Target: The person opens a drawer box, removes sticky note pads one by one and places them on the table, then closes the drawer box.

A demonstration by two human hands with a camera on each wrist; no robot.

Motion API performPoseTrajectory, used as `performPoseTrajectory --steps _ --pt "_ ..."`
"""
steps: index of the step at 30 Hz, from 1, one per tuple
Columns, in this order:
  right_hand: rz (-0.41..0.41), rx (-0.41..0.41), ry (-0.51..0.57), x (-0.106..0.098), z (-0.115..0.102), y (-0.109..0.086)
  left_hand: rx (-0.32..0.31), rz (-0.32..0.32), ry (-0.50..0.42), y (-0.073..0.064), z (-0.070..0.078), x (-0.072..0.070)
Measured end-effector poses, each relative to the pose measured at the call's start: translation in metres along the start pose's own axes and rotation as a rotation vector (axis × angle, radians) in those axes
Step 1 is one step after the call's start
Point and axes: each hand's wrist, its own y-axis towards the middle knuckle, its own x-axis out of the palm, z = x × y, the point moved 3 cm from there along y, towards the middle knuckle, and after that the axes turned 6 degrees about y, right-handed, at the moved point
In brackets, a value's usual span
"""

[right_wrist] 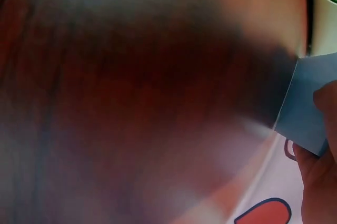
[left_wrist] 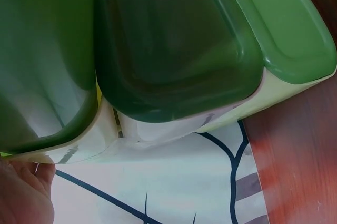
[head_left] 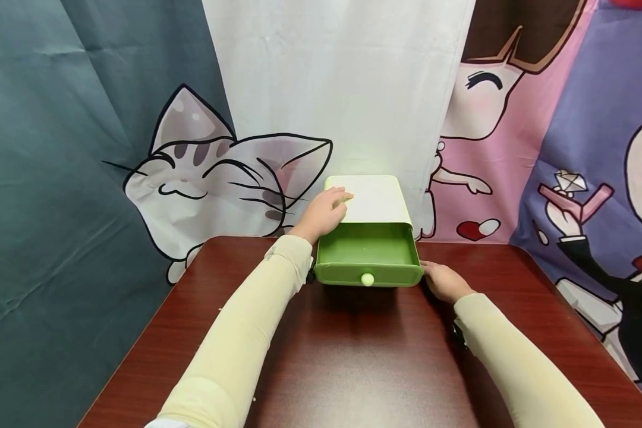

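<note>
A small cream cabinet [head_left: 377, 202] stands at the back of the table, its top green drawer [head_left: 342, 274] pulled out towards me with nothing visible inside. My left hand [head_left: 323, 212] rests on the cabinet's top left edge, fingers over the top. In the left wrist view that hand [left_wrist: 26, 195] touches the cabinet's pale side beside green drawers [left_wrist: 179, 50]. Low at the cabinet's right side is my right hand [head_left: 446, 282]. In the right wrist view this hand [right_wrist: 321, 182] pinches a flat, blue-grey, card-like piece [right_wrist: 308, 108], thumb on its face; its far part is out of frame.
The dark red-brown table [head_left: 364, 356] extends towards me, its left and right edges in view. Behind the cabinet hangs a printed cloth [head_left: 342, 77] with cartoon figures. A round pale knob [head_left: 367, 279] sticks out from the drawer front.
</note>
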Motion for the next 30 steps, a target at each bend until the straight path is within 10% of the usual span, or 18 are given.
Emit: performPoseTrajectory --steps 13,30 --pt "-0.142 0.298 0.028 0.013 0.011 0.011 -0.004 -0.014 0.01 0.0 0.0 0.001" --pt "-0.075 0.335 0.104 0.018 0.027 0.025 -0.006 -0.016 0.027 0.001 0.0 -0.001"
